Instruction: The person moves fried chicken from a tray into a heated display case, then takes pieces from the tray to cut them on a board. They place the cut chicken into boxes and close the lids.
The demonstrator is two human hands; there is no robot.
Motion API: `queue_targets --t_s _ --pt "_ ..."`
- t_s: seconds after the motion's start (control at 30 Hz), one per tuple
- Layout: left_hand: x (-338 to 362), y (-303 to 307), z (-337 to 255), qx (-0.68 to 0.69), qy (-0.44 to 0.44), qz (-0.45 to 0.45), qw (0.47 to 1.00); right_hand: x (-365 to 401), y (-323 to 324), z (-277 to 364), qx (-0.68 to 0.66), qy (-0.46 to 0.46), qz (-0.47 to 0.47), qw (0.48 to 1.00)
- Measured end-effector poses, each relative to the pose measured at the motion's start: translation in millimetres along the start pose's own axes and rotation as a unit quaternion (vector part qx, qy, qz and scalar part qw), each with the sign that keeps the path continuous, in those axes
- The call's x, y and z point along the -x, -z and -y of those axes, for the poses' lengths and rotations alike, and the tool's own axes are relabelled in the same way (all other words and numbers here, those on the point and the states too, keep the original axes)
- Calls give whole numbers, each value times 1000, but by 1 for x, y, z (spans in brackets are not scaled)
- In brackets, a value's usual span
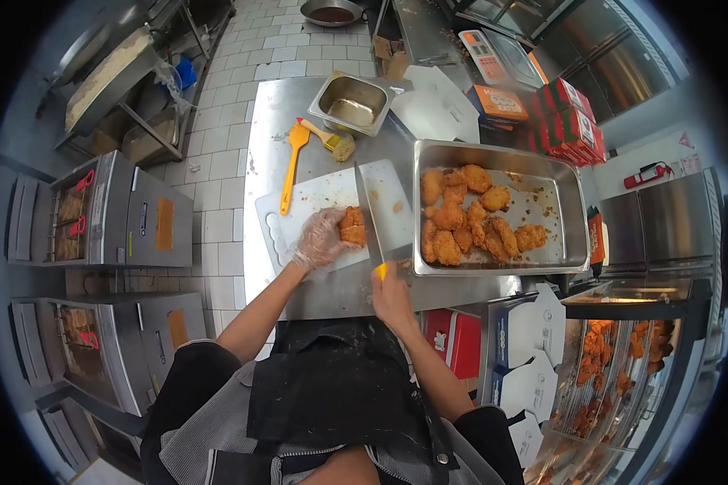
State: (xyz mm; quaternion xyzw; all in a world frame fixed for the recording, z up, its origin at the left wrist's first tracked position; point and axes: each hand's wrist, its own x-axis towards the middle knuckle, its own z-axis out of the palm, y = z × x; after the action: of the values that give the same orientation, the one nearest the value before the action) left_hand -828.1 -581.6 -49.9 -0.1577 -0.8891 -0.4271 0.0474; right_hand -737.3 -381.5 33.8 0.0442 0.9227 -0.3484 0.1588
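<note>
On a white cutting board (315, 190), my left hand (322, 240), in a clear plastic glove, has its fingers closed on a piece of fried chicken (353, 228). My bare right hand (394, 299) grips the yellow handle of a large knife (370, 217). Its long blade stands just right of the chicken, pointing away from me across the board. A steel tray (501, 149) to the right holds several fried chicken pieces (469, 218) at its left side. Left of the board's far edge lies an orange spatula (294, 166), with a yellow-handled brush (336, 144) beside it.
An empty steel pan (352, 105) stands at the table's back. Beyond the tray are a white opened box (437, 105), red boxes (570, 121) and a scale (493, 56). Fryers (105, 210) stand at the left. A glass display case (623, 364) with fried chicken is at the lower right.
</note>
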Motion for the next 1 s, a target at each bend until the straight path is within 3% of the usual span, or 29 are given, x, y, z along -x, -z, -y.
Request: queue_targets --t_s 0.03,0.13,0.43,0.53,0.67,0.73,0.8,0.9,1.0 --pt "2 -1 -4 -67 -14 -12 998 1 5 4 -3 -3 1 1000" --pt "3 -6 -3 -35 -17 -71 997 -4 4 -2 29 -1 30 999" --pt "6 -25 18 61 41 -73 995 -13 5 -11 88 8 83 993" --pt "2 -16 8 33 53 -48 997 -34 -23 -43 89 37 92 991" --pt "2 -23 23 56 10 -82 995 -74 -24 -36 119 88 102 984" --pt "1 -22 27 33 51 -40 997 -82 -15 -24 113 122 92 982" --pt "-2 -22 22 31 47 -62 996 -67 -7 -18 117 72 99 986" --pt "-3 -18 8 13 37 -72 997 -83 -20 -28 124 70 80 987" --pt "-2 -9 2 -5 1 -85 996 -67 19 6 126 36 81 988"
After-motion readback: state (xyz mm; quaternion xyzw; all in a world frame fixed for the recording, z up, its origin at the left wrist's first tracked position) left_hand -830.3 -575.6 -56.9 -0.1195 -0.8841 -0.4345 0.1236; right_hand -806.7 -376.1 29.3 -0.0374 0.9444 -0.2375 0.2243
